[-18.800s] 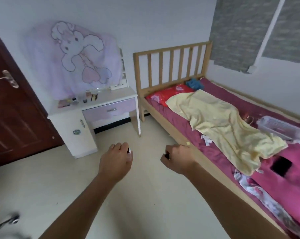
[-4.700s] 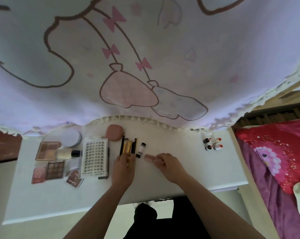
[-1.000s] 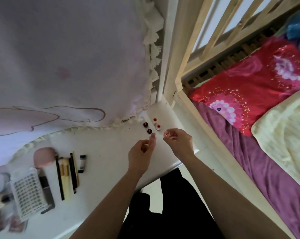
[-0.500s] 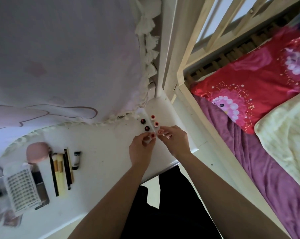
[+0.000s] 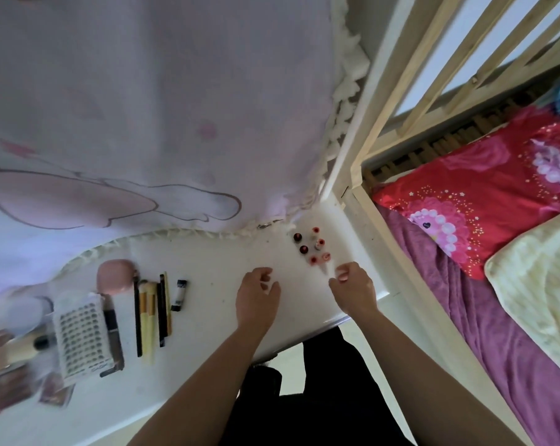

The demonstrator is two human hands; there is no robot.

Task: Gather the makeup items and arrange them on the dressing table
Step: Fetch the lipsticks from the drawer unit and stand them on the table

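Release is the change here: a moment ago both hands were pinching the front two of the little bottles point(image 5: 311, 247). Now the left hand point(image 5: 257, 297) and right hand point(image 5: 352, 288) have let go and drawn back just short of them, fingers loosely curled, holding nothing. Six bottles stand clustered at the back right corner of the bench point(image 5: 214, 278), well apart from the brushes point(image 5: 150, 310) laid out to the left. That group looks settled to me.
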